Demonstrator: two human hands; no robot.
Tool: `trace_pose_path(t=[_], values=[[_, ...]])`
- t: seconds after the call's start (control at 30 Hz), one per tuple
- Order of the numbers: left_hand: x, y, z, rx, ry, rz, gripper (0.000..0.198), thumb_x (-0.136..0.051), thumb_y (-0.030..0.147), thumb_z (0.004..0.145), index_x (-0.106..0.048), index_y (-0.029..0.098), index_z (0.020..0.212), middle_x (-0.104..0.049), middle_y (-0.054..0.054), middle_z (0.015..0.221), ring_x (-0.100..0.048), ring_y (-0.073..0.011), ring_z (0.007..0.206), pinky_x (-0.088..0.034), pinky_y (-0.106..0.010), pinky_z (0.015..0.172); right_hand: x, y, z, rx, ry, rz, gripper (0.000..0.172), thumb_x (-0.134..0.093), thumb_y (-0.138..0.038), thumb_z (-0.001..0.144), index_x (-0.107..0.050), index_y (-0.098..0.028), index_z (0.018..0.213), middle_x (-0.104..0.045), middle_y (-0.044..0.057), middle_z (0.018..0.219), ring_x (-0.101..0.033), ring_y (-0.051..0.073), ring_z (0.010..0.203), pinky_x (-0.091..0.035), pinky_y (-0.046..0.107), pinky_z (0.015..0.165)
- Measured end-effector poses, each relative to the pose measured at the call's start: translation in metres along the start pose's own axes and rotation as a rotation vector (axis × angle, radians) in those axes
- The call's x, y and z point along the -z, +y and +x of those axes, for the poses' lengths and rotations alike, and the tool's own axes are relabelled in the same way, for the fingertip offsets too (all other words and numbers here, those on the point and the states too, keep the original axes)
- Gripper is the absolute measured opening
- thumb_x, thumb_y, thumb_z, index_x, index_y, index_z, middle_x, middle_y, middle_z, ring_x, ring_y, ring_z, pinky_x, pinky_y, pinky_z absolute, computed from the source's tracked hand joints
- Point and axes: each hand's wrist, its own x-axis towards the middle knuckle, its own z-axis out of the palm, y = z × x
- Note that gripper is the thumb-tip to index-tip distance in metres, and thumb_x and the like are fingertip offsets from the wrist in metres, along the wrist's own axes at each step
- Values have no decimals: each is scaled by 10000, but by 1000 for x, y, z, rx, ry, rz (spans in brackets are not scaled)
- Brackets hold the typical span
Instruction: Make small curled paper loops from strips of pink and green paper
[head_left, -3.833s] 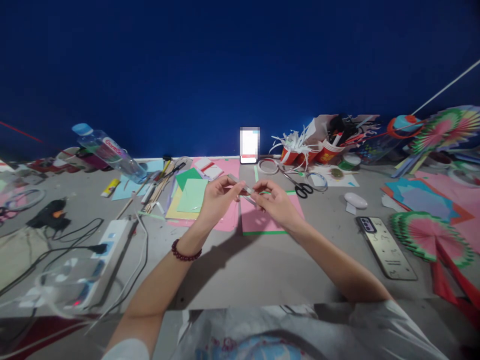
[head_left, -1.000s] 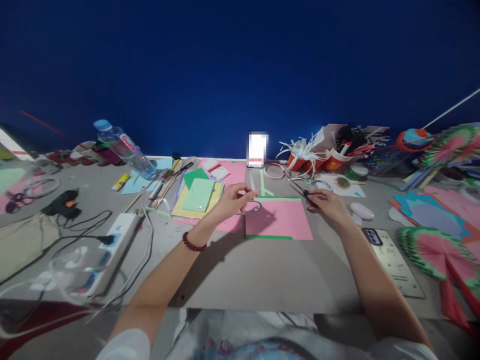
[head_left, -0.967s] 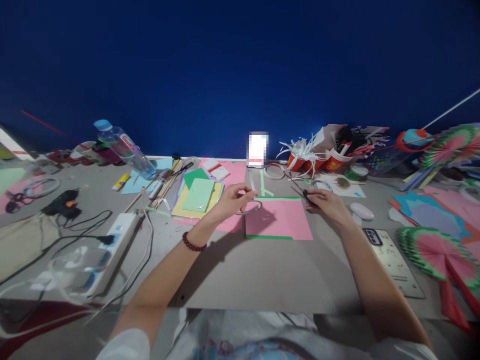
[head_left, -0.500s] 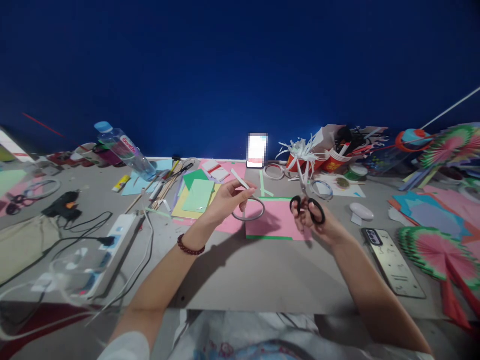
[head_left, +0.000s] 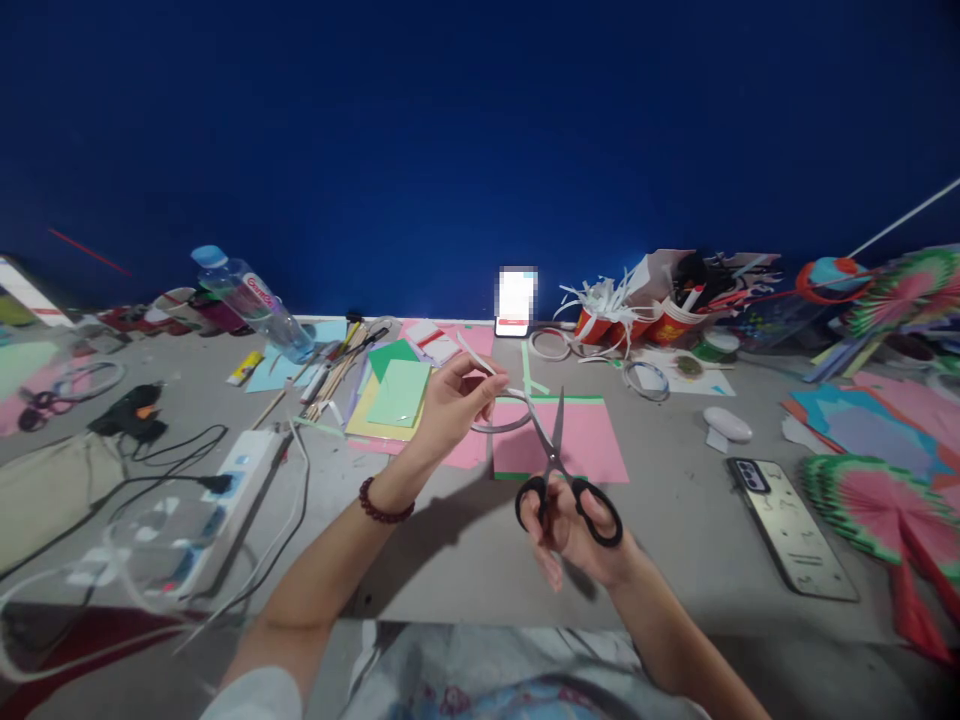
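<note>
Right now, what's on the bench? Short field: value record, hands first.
left hand: holds a pale ring, a white strip sticking up above it
right hand: grips scissors by the black handles
scissors state: blades spread, pointing away from the wearer
blade-to-ring contact: cannot tell
below hands: pink sheet, green strips on far and near edges
left side: pale green sheet, power strip
right side: patterned phone lying flat
back: upright phone, screen lit; red cups
</note>
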Motion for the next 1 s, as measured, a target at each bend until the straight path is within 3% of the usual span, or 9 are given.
trace_pose_path(t=[0.33,0.53,1.0], values=[[-4,6,-3,-63,-8,23,216,-751,342,756,-631,164,778,-586,32,627,-502,-38,404,-393,-154,363,-7,12,7,40,-42,46,435,-565,-585,856,-578,-163,959,-580,6,804,-593,91,475,-493,204,432],[-6,7,-4,-81,-13,28,212,-750,337,759,-630,164,776,-556,43,571,-490,-43,391,-378,-155,359,-10,13,8,-3,9,53,464,-583,-627,819,-547,-177,928,-582,-1,785,-566,89,439,-480,202,389],[-7,1,-7,-106,26,74,155,-676,315,829,-692,168,879,-470,54,496,-422,-42,401,-348,-157,379,-12,16,10,20,118,41,410,-619,-548,840,-590,-143,895,-591,-12,705,-526,68,346,-448,174,316]])
